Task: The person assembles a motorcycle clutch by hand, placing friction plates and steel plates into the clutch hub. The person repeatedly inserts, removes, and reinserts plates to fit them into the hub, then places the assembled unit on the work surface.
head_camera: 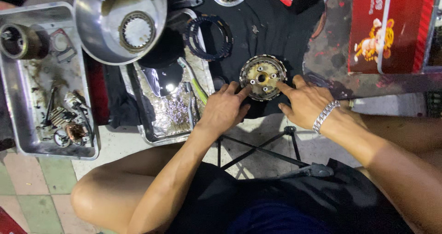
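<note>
Closest to me, my knees and the black stand frame (pixel 271 149) sit over the tiled floor, and above them both my hands are on the job. My left hand (pixel 224 109) has its fingers loosely spread, clamped on nothing, index fingertip pressing the lower left rim of the clutch hub (pixel 263 77). My right hand (pixel 305 104), bracelet (pixel 325 115) at the wrist, is likewise spread and empty, index finger touching the hub's lower right edge. So I'm steadying it with 2 fingertips, not gripping it.

The hub lies flat on the black cloth (pixel 258 27), open face straight up at my camera. It's round, so no long side to speak of; its axis, through the centre bore, runs vertically, up toward me. I count about 4 bolt posts around the bore.

Progress, as I judge it: the hub is out and lying bare, with no plates stacked on it. The dark friction ring (pixel 208 37) lies apart, up and left on the cloth, so the stacking looks undone.

Left of my hand, the foil-lined tray (pixel 165 109) holds grime. Further left, the grey tray (pixel 27 142) carries small parts. Beyond, the steel bowl (pixel 92 27) holds another ring, and a red box (pixel 391 27) sits far right.
</note>
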